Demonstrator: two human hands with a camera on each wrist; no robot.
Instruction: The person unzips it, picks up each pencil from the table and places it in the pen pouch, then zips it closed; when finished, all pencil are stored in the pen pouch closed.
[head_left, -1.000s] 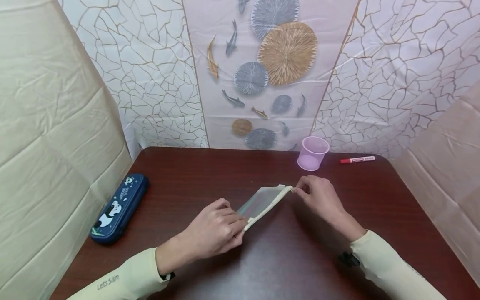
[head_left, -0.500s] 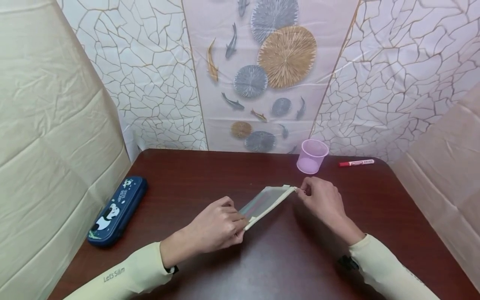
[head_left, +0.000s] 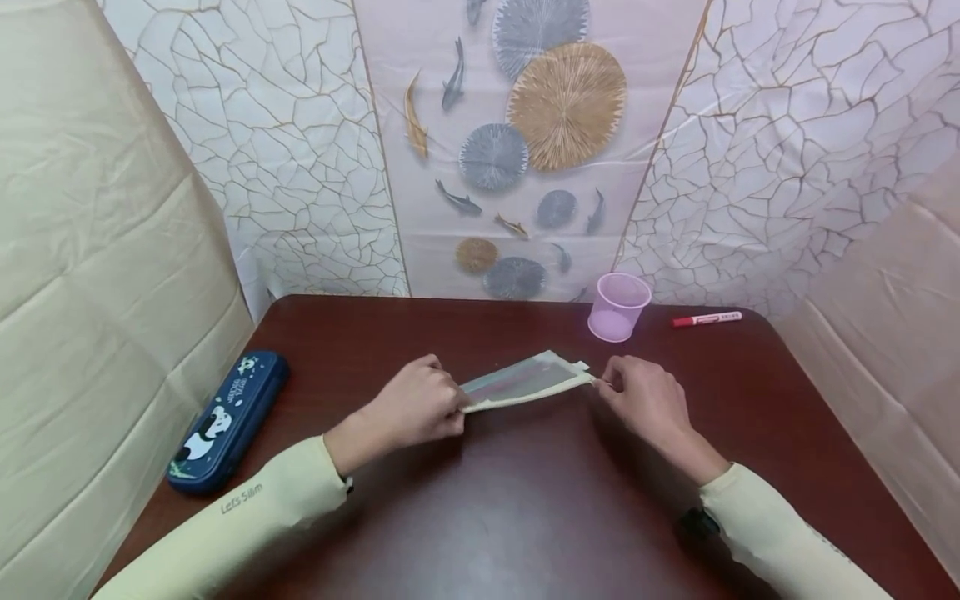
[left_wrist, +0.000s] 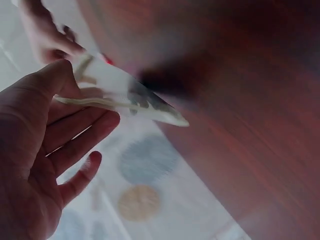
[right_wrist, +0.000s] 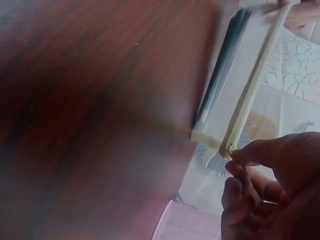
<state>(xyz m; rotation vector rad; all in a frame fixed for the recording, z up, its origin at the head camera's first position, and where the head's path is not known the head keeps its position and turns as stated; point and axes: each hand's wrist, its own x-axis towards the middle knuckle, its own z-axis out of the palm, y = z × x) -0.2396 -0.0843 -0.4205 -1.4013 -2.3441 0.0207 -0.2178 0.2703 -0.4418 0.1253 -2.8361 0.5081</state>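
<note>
A see-through zip pouch (head_left: 517,383) with cream edging is held up above the dark wooden table, stretched between both hands. My left hand (head_left: 412,406) pinches its left end; in the left wrist view the thumb bends over the edging (left_wrist: 85,101) while the other fingers spread below. My right hand (head_left: 647,400) pinches a small tab at the right end of the zip (right_wrist: 252,95). Something dark and long (right_wrist: 222,62) shows along the far side of the pouch in the right wrist view, and I cannot tell whether it lies inside.
A blue panda pencil case (head_left: 228,421) lies at the table's left edge. Toward the back right stands a pink plastic cup (head_left: 618,310), with a red-capped white marker (head_left: 707,319) to its right. A patterned cloth (head_left: 525,208) hangs behind the table.
My left hand has moved up and slightly left, and the pouch has swung flatter, closer to level across the view. My right hand stays almost where it was, still pinching the zip end.
</note>
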